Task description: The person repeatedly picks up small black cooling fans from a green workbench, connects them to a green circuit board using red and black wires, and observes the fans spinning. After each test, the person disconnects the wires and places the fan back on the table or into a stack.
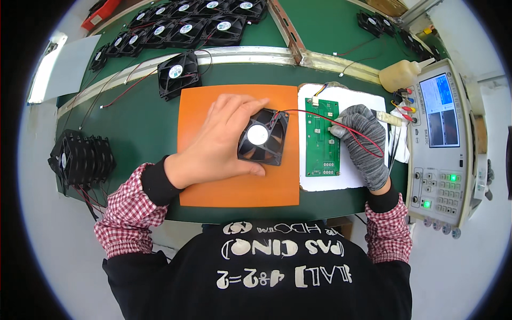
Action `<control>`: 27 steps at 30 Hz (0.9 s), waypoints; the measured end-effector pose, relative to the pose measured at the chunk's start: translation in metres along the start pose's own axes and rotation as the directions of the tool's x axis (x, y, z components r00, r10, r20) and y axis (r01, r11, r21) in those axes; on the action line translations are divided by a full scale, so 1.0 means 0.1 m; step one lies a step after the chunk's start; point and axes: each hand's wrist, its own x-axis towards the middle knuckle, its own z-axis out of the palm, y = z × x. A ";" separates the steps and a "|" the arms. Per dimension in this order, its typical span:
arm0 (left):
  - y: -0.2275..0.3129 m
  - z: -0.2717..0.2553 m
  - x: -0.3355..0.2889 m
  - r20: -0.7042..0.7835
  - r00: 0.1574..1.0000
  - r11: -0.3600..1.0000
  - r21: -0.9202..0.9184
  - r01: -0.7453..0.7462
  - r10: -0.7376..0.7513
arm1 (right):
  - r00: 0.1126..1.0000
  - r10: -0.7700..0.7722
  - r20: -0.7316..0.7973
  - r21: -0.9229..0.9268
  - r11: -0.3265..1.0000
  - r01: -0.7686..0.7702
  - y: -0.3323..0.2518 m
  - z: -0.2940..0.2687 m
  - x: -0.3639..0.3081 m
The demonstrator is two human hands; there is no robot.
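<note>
On an orange mat (pixel 234 192) lies a black square cooling fan (pixel 276 140) with a round white label. My bare left hand (pixel 216 138) grips it from its left side, thumb at the near edge and fingers at the far edge. Red and black wires (pixel 314 113) run from the fan to the right, across a green circuit board (pixel 324 144) on a white pad (pixel 312 184). My right hand (pixel 361 141), in a grey glove, is closed at the board's right edge, with the wires passing over it. Its fingertips pinch a small pale piece, probably the wires' connector.
Another fan (pixel 178 74) sits beyond the mat. Several fans (pixel 85 157) are stacked at left, and more fans (pixel 184 26) stand in rows behind a white ledge (pixel 250 55). A test instrument (pixel 440 144) with a screen and a yellowish bottle (pixel 400 76) stand at right.
</note>
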 end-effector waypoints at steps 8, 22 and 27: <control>0.01 0.02 0.03 -0.085 0.981 0.985 0.028 -0.170 0.172 | 0.999 -0.034 -0.043 0.075 0.997 0.037 0.02 0.04 -0.05; -0.12 -0.80 -0.51 0.035 0.999 0.970 0.243 -0.005 -0.003 | 0.963 -0.224 -0.149 0.010 0.974 0.228 -0.18 -0.05 -0.12; -0.17 -1.07 -1.02 -0.189 0.875 0.695 0.542 0.472 -0.446 | 0.985 -0.107 0.132 0.329 0.943 0.058 -0.47 -0.06 -0.32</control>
